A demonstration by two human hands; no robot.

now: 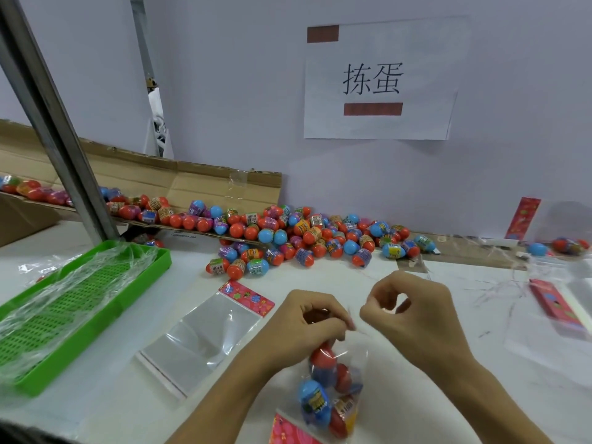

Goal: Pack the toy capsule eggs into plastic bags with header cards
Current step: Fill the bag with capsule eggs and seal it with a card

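While left hand (307,328) grips filled bag (333,389), right hand (413,312) pinches.

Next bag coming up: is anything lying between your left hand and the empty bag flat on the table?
Nothing visible. The empty bag lies just left of the left hand on bare table. Both hands, the right hand too, are busy at the filled bag.

A clear plastic bag (333,392) holding several red and blue capsule eggs hangs at the table's near edge, its pink header card (288,432) at the bottom. An empty bag (198,341) (pink floral card on top) lies flat beside it, with a heap of loose eggs (304,238) along the wall.
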